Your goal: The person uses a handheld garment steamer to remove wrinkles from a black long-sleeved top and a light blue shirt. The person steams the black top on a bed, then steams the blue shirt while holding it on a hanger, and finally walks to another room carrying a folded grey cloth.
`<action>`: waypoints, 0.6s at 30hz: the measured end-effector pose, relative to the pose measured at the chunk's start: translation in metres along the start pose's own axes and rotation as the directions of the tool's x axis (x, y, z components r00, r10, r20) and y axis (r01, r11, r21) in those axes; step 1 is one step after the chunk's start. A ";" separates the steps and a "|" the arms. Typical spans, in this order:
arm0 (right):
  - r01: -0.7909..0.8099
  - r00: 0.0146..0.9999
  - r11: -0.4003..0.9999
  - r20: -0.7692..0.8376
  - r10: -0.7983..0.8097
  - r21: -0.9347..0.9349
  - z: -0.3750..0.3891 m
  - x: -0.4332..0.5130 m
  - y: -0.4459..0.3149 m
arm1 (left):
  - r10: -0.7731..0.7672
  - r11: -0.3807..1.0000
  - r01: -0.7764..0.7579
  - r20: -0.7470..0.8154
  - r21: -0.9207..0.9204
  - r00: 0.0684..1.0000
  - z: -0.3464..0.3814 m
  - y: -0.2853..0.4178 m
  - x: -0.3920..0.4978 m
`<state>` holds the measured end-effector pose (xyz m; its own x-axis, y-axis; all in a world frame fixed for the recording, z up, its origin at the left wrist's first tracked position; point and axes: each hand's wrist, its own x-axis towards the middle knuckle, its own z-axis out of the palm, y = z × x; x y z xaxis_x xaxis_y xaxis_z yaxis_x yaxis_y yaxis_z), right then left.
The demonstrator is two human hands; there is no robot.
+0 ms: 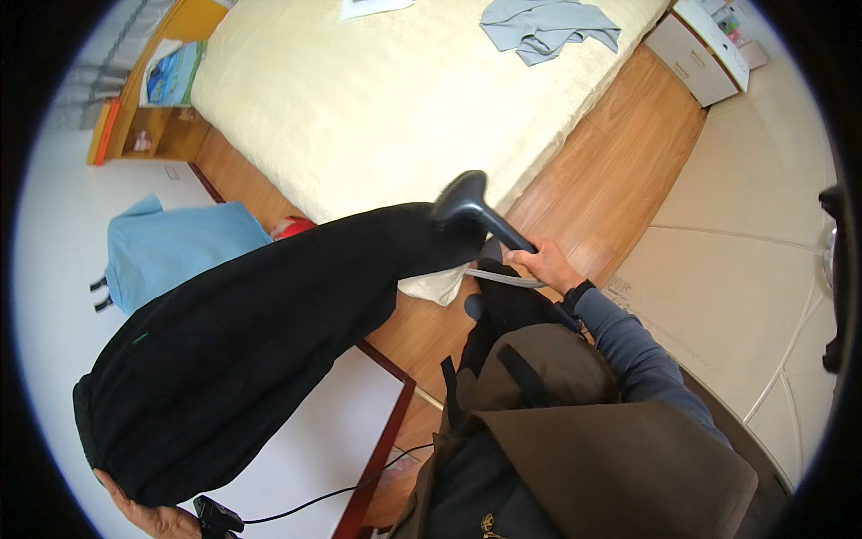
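Black trousers (269, 330) stretch from lower left to the picture's middle, folded lengthwise, with a small green tag near the waist. At the waistband end, my left hand (151, 515) grips the fabric, its fingers partly hidden beneath it. My right hand (549, 263) is closed around the handle of a dark garment steamer head (471, 205). The steamer's wide face lies at the far leg end, touching or just over the cloth. A pale grey hose (505, 277) runs below the handle.
A bed with a cream cover (350, 114) fills the top, bearing a grey garment (549, 30). On the left hangs a light blue garment (182, 249). A white drawer cabinet (697, 57) stands upper right. A black cable (323, 497) runs from a device at my left wrist.
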<state>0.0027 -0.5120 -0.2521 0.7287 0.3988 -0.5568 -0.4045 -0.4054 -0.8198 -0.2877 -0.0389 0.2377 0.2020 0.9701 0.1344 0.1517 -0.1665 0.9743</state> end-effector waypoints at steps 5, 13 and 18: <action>0.244 0.911 0.970 0.347 -0.225 -0.012 0.066 -0.065 -0.067 | -0.041 0.998 0.040 0.025 0.045 0.999 -0.018 -0.012 -0.040; 0.492 0.317 0.738 0.694 -0.646 0.462 0.164 -0.125 -0.162 | 0.088 0.968 -0.012 -0.295 0.252 0.951 -0.024 0.007 -0.123; 0.684 0.370 0.725 0.816 -0.444 0.085 0.216 -0.088 -0.105 | 0.280 0.874 -0.074 -0.373 0.481 0.885 -0.054 0.046 -0.160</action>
<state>-0.1381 -0.3268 -0.1461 -0.0019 0.9988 0.0485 0.1582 0.0482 -0.9862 -0.3650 -0.1927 0.2705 -0.1396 0.8772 0.4594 0.5831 -0.3021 0.7541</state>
